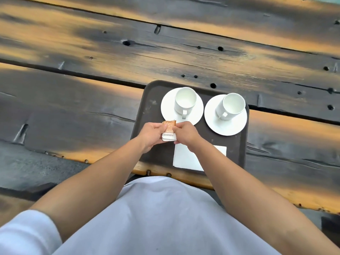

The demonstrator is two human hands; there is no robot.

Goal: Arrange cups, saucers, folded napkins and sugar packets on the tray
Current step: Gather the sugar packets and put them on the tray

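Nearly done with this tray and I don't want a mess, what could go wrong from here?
Left hand and right hand pinch the sugar packets beside the left saucer; a slip could knock its cup. The right forearm crosses the folded napkin and might drag it askew. The tray sits near the table edge; a bump could shift it.

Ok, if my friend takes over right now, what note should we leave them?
Hands: left hand and right hand both pinch the sugar packets above the tray.
Done: left cup stands upright on left saucer and right cup on right saucer, at the tray's far side. The folded napkin lies near the front edge.
Left: set the sugar packets down on the tray.
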